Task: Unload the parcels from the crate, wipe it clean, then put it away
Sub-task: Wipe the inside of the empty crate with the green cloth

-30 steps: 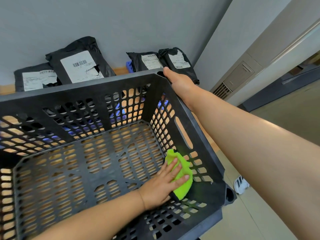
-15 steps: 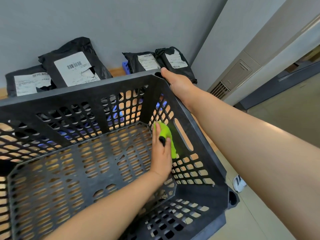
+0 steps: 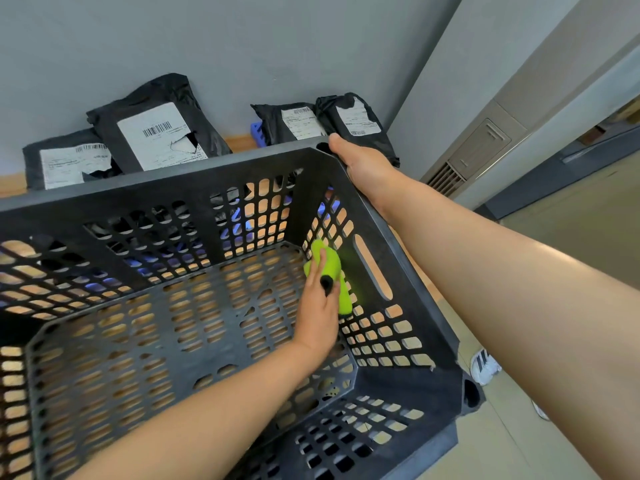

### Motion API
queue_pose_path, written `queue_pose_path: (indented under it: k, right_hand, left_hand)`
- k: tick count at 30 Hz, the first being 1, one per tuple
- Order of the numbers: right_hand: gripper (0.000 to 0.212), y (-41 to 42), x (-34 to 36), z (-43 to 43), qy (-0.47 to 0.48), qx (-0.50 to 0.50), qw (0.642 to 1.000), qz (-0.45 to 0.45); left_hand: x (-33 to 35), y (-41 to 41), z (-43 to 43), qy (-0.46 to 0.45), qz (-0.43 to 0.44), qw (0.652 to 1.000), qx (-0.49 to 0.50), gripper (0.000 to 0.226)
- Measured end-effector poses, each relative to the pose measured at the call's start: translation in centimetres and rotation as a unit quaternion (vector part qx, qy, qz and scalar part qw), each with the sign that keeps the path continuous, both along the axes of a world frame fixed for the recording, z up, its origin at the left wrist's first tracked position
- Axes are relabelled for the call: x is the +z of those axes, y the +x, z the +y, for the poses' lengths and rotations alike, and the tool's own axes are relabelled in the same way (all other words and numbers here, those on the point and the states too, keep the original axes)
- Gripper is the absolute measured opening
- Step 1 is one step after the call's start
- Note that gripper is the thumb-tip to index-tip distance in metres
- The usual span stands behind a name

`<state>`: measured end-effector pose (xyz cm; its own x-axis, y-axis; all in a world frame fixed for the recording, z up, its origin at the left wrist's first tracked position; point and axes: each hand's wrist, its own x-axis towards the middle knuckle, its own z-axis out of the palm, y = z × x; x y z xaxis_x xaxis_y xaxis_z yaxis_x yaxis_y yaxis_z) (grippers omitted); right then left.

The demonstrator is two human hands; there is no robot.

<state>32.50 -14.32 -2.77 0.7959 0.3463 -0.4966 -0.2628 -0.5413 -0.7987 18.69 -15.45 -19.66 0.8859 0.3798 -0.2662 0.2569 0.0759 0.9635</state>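
Head view: the black lattice plastic crate (image 3: pixel 173 178) stands before crinkled black parcels (image 3: pixel 156 133). The right grip (image 3: pixel 367 164) clasps its far corner rim; the left grip (image 3: pixel 320 306), fingers seemingly flat, presses a fuzzy green cloth (image 3: pixel 334 268) on the right wall, farther along than before.

The head view looks forward and down, close over the crate (image 3: pixel 180 180), toward the wall (image 3: pixel 242 46).
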Motion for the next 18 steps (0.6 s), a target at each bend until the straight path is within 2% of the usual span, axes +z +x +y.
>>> queue_pose_path:
  k: [5,8,12,15,18]
  right_hand:
    - [0.036,0.0,0.0,0.0,-0.008,0.001,1.000,-0.010]
    - [0.035,-0.1,0.1,0.0,-0.009,0.000,1.000,-0.013]
    - [0.036,-0.1,0.1,0.0,-0.007,-0.001,1.000,-0.010]
    - [0.034,-0.1,0.0,0.0,-0.002,-0.001,1.000,-0.008]
    - [0.036,-0.1,0.0,0.1,0.000,-0.001,1.000,-0.002]
  left_hand:
    - [-0.5,-3.8,-2.3,0.024,0.043,0.995,-0.092,0.065]
    - [-0.9,-5.8,-3.8,0.028,0.086,0.985,-0.148,0.061]
    - [-2.0,-6.0,-4.0,0.056,0.108,0.976,-0.180,0.058]
    - [-1.6,-5.3,-4.1,-0.003,0.085,0.987,-0.140,0.062]
    - [-2.0,-3.2,-3.5,-0.047,0.091,0.994,-0.029,0.055]
